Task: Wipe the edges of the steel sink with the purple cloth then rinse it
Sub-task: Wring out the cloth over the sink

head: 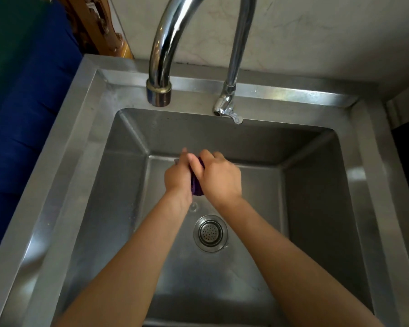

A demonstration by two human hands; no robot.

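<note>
Both my hands are low inside the steel sink (76, 147), over its floor. The purple cloth (196, 187) is bunched up and squeezed between them; only a dark strip of it shows. My left hand (178, 175) grips it from the left, my right hand (219, 177) from the right, with the fingers of both closed over it. A small trickle of water falls from below the cloth toward the sink floor. No water runs from either tap.
A thick chrome faucet (162, 67) and a thinner tap (231, 74) arch over the back rim. The round strainer drain (210, 233) lies just in front of my hands. Blue fabric (22, 114) hangs left of the sink, a pale wall behind.
</note>
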